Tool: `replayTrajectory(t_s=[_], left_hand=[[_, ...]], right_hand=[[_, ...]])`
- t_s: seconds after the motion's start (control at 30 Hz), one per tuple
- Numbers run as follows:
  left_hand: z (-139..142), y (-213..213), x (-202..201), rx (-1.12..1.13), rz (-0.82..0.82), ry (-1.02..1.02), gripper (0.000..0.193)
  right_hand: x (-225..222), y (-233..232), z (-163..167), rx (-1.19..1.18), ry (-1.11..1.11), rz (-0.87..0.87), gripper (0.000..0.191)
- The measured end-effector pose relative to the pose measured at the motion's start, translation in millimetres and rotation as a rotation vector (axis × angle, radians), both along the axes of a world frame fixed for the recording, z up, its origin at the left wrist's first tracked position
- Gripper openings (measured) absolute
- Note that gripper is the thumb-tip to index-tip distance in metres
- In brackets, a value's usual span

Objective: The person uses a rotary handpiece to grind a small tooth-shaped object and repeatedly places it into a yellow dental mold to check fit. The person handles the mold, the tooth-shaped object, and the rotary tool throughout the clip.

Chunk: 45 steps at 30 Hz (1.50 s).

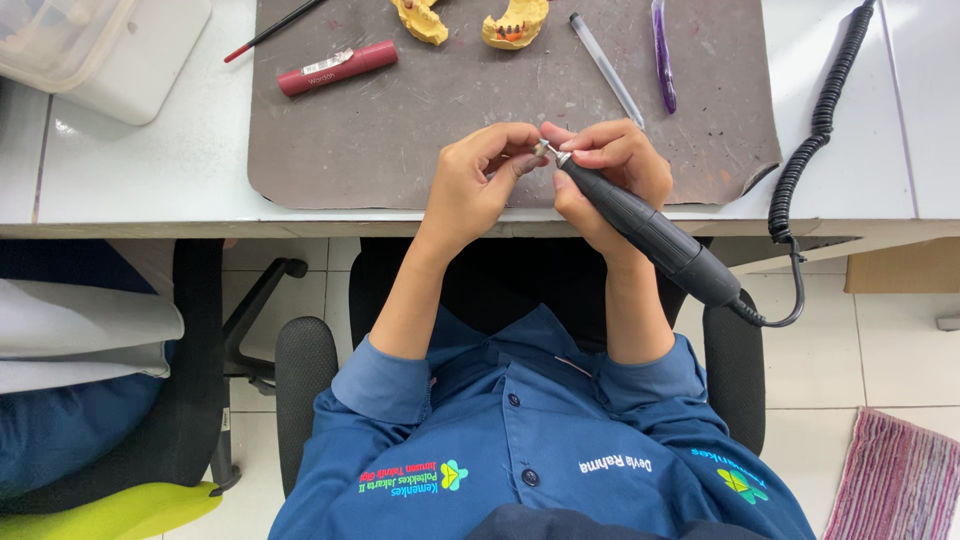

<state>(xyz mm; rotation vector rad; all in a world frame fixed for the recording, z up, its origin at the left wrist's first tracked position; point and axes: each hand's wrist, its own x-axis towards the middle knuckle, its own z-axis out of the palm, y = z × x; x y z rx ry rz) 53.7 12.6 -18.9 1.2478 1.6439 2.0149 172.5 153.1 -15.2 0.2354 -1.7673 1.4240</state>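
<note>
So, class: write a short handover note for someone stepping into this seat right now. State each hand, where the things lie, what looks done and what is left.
Left hand: pinches a small piece at the tool's tip; the piece is too small to identify.
Right hand: grips the black rotary handpiece, its tip at the piece; its black coiled cord runs off right.
On the grey-brown work mat: two yellow plaster jaw casts, a red tube, a clear pen, a purple tool.
Done: piece and tool in hand.
Left: progress on the piece cannot be judged.

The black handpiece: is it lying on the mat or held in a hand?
Held. The right hand grips the black handpiece above the grey mat, its tip meeting a small piece pinched by the left hand.
</note>
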Motion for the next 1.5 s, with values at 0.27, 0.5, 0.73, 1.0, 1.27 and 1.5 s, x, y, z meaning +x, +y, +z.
replayTrajectory(t_s=[0.27,0.5,0.73,1.0,1.27,1.5], left_hand=[[0.3,1.5,-0.8,0.009,0.014,0.025,0.015],[2.1,2.4,-1.4,-0.015,0.014,-0.001,0.016],[1.6,3.8,-1.0,-0.014,0.028,0.011,0.016],[1.6,4.7,-1.1,-0.012,0.033,0.022,0.017],[2.2,2.7,0.7,-0.048,0.048,-0.008,0.013],[-0.6,4.6,-0.4,-0.003,0.010,-0.031,0.014]], right_hand=[[-1.0,0.6,0.5,0.016,0.008,-0.006,0.026],[-1.9,2.4,-3.4,-0.011,0.035,0.019,0.026],[-1.9,2.1,-3.4,-0.006,0.018,0.029,0.027],[-3.1,0.5,-0.1,0.030,0.037,0.005,0.027],[-1.1,2.5,-0.4,0.030,0.015,0.013,0.027],[-2.6,3.1,-2.3,0.062,0.051,0.014,0.027]])
